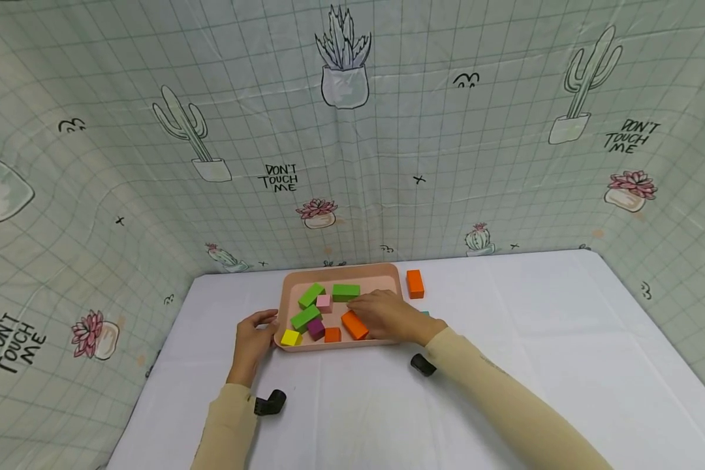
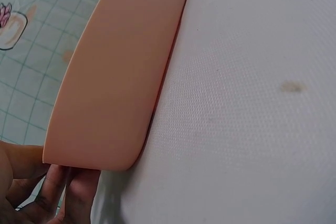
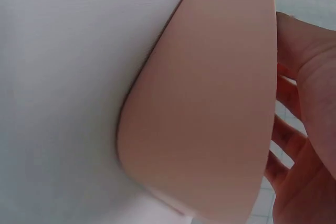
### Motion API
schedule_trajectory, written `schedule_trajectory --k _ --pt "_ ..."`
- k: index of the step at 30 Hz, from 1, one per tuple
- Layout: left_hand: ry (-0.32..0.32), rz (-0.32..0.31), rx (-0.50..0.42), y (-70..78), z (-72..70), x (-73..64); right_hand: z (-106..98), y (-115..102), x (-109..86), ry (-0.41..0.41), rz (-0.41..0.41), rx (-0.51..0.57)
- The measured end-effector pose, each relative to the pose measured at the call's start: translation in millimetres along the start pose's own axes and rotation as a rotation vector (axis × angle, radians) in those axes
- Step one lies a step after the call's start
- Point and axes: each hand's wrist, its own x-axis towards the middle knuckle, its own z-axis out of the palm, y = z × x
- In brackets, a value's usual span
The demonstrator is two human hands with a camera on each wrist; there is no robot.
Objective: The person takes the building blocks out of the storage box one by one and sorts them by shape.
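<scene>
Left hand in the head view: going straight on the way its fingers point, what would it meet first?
The left wall of the pink tray; the left hand looks right up against it, though any gap is hard to judge.

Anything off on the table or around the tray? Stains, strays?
Two things: a brownish smudge on the white tabletop, left wrist view, odd against the pale surface; and an orange block outside the tray, right of it, while the green blocks sit inside.
</scene>
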Motion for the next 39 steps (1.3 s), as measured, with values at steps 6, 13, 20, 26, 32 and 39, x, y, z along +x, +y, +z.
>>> schedule_trajectory --k 6,13,20,26,32,39 --pt "0.002 -0.002 -0.004 -1.5 0.7 0.6 0.8 -1.3 8.5 -0.062 -0.012 0.001" --pt "0.001 -0.015 -0.002 -1.5 0.7 -0.5 6.4 0.5 10.0 -0.063 -0.021 0.026" --pt "0.002 -0.019 -0.003 -2.5 1.1 -0.7 5.6 2.0 2.2 -0.019 0.029 0.023" --pt "-0.001 -0.004 0.004 -2.7 -0.2 -0.7 -7.8 -1.1 -14.5 0.079 0.061 0.033" --pt "0.002 0.004 -0.003 -4.0 0.1 -1.0 -20.2 5.2 -38.8 0.207 0.047 0.055" --pt "0.005 0.019 -0.002 -4.3 -0.1 -0.5 -30.9 22.0 -69.2 0.316 0.106 0.062"
